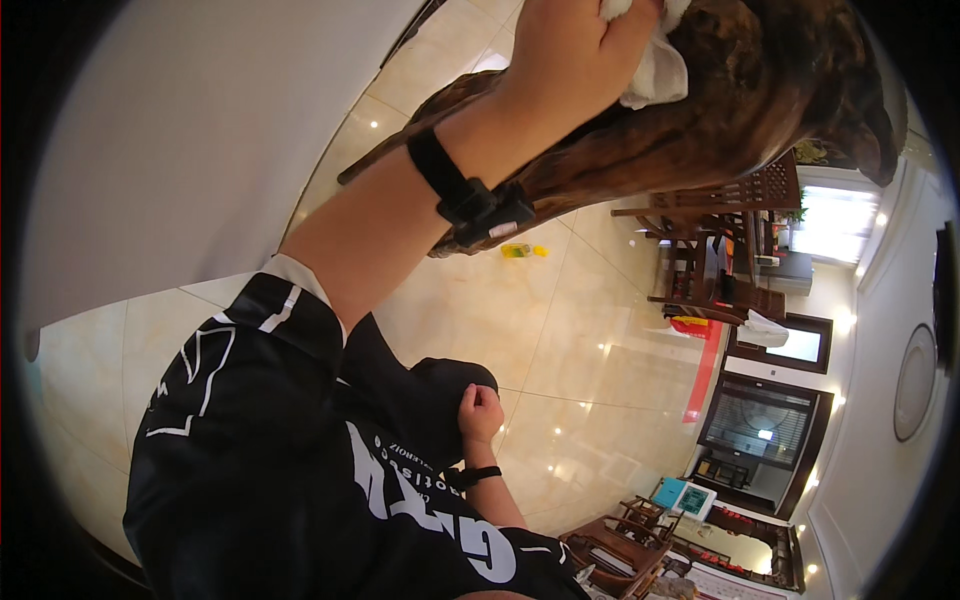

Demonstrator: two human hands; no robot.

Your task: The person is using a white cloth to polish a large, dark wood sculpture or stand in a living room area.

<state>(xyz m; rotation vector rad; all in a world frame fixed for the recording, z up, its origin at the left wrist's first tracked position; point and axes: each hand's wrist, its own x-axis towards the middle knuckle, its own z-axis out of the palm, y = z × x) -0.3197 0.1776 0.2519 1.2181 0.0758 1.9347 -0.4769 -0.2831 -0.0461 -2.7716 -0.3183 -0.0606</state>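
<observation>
My left hand [577, 56] grips a white cloth [658, 71] and presses it against a large, polished dark brown wooden piece [637, 154]. The wood has a knotted, root-like surface and runs beyond the top of the view. Part of the cloth and the fingertips are cut off by the upper edge. Low down, by my black-clad knee [461, 371], my right hand [480, 414] is curled closed, and nothing shows in it. Each wrist wears a black strap. On the tiled floor beneath the wood lies a small clear bottle [517, 250] with yellow contents and a yellow cap.
A pale grey panel [187, 135] fills the upper left. Dark wooden chairs [720, 217] stand across the glossy tiled floor [570, 330], near a red item [690, 328]. More dark wooden furniture [615, 551] is at the lower right. A dark-framed glass opening [761, 420] is in the wall.
</observation>
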